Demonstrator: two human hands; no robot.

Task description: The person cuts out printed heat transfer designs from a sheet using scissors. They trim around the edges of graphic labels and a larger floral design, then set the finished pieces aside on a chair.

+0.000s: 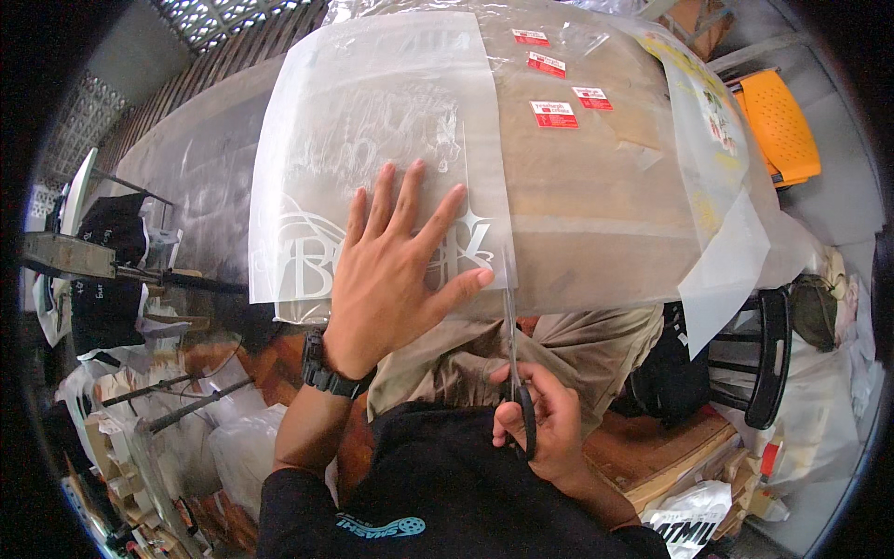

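Shirt (419,475) | left hand (396,261): sheet (372,93) | right hand (554,433): scissors (529,424) | bag (698,508): contents hidden

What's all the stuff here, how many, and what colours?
Table: 1, brownish, centre
Film sheet: 1, see-through with white designs, table's left
Scissors: 1 pair, silver and black, table's near edge
Cards: 4, red and white, table's far side
Printed film: 1, yellow and clear, table's right
Pale sheet: 1, white, table's right corner
Perforated plastic piece: 1, orange, far right
Chair: 1, black, right
Lettered bag: 1, white, bottom right
Clutter: uncountable, mixed colours, both sides
Shirt: 1, black, bottom
Watch: 1, black, lower left-centre
Left hand: 1, bare, flat on film sheet
Right hand: 1, bare, holding scissors
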